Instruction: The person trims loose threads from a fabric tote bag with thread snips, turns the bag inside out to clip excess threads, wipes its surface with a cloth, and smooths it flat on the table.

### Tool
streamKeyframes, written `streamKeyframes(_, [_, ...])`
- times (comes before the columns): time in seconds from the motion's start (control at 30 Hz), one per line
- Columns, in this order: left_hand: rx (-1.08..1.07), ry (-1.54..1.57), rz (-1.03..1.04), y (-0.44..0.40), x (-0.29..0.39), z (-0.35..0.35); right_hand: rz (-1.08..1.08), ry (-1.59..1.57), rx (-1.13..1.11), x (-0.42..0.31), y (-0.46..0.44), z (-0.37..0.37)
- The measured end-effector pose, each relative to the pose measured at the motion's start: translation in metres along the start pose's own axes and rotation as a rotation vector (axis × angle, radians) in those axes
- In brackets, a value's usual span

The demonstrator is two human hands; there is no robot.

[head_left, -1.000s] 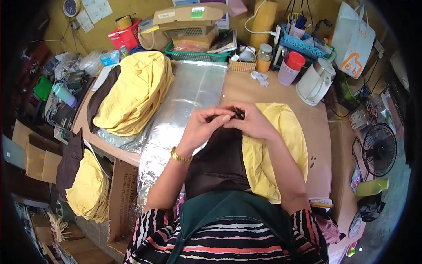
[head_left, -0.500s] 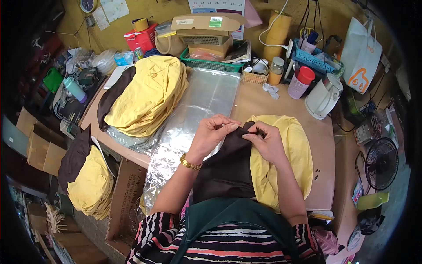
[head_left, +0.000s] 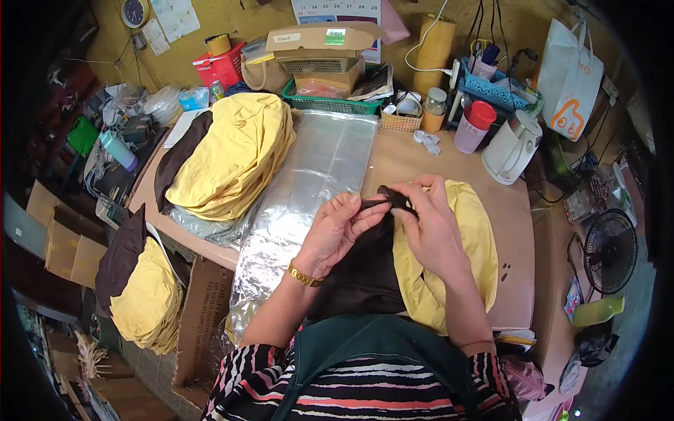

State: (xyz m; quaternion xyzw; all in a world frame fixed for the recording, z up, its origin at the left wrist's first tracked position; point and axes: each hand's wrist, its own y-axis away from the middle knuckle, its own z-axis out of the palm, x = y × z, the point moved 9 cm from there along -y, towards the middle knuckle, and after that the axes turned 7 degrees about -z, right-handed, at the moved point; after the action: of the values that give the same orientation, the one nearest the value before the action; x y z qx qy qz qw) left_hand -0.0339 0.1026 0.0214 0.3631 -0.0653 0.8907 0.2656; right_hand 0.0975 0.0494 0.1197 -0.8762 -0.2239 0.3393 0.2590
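A dark brown and yellow fabric piece (head_left: 361,270) lies at the table's front, its dark part toward me on the left and its yellow part on the right. My left hand (head_left: 337,228), with a gold watch at the wrist, pinches the dark fabric's upper edge. Close beside it, my right hand (head_left: 428,221) is closed on a bunched bit of the same dark edge. Both hands hold that edge slightly raised. What lies inside the right fingers is hidden.
Left of my hands lie clear plastic sheets (head_left: 323,151) and a stack of yellow and brown fabric pieces (head_left: 235,154). Another stack (head_left: 146,302) sits lower left beside a cardboard box (head_left: 200,330). Behind are a green basket (head_left: 330,105), a lidded pink cup (head_left: 472,130) and a kettle (head_left: 511,151).
My right hand has turned and risen slightly, its fingers now curled over the dark edge. My left hand has turned palm up and shifted a little lower, still pinching the fabric.
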Motion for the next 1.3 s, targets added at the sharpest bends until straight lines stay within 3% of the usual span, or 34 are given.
streamKeyframes(0.13, [-0.023, 0.009, 0.04, 0.003, 0.003, 0.006, -0.047, 0.171, -0.004, -0.016, 0.0, -0.005])
streamKeyframes(0.2, [-0.021, -0.06, 0.093, 0.002, 0.004, 0.009, -0.177, 0.273, 0.057, -0.032, -0.001, -0.013])
streamKeyframes(0.73, [0.027, -0.535, 0.383, 0.015, 0.007, 0.038, -0.227, 0.364, 0.056, -0.046, -0.003, -0.013])
streamKeyframes(0.8, [0.028, -0.433, 0.336, 0.014, 0.001, 0.035, 0.019, -0.067, 0.253, -0.008, -0.005, -0.02])
streamKeyframes(0.83, [0.024, -0.432, 0.338, 0.014, 0.003, 0.037, 0.018, -0.063, 0.256, 0.004, -0.008, -0.02])
streamKeyframes(0.9, [-0.015, -0.345, 0.295, 0.015, 0.006, 0.041, 0.03, -0.364, 0.038, 0.033, -0.012, 0.002])
streamKeyframes(0.93, [-0.018, -0.345, 0.295, 0.016, 0.008, 0.039, 0.03, -0.362, 0.039, 0.041, -0.008, 0.005])
streamKeyframes(1.0, [0.074, -0.341, 0.325, 0.016, 0.022, 0.022, 0.27, -0.465, 0.05, 0.074, 0.0, 0.015])
streamKeyframes(1.17, [0.313, -0.196, 0.466, 0.018, 0.058, -0.059, 0.296, -0.511, 0.14, 0.078, 0.007, 0.009])
streamKeyframes(1.27, [0.227, -0.661, 0.31, 0.013, 0.047, -0.035, 0.253, -0.5, 0.139, 0.07, 0.006, 0.011])
streamKeyframes(1.3, [0.219, -0.82, 0.345, 0.014, 0.042, -0.004, 0.244, -0.48, 0.125, 0.066, 0.006, 0.013])
